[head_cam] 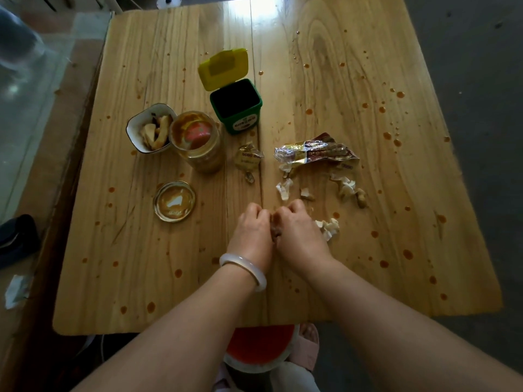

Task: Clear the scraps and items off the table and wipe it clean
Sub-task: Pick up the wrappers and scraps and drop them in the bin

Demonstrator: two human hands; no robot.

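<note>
My left hand (252,230) and my right hand (297,230) meet at the middle of the wooden table (339,80), both curled around a small brownish scrap (274,226) pressed between them. White shell scraps (328,226) lie just right of my right hand, with more scraps (346,188) farther back. Behind them lies a crumpled foil wrapper (314,152), and a small wrapper (248,158) sits to its left. A green mini bin (236,106) stands with its yellow lid (222,69) flipped open. Orange sauce drops (396,94) speckle the table.
At the left stand a white bowl of peels (148,127), an open glass jar (196,141) and its lid (174,201) lying upturned. A glass surface (34,80) borders the table's left side. Below the near edge is a red-and-white stool (260,346).
</note>
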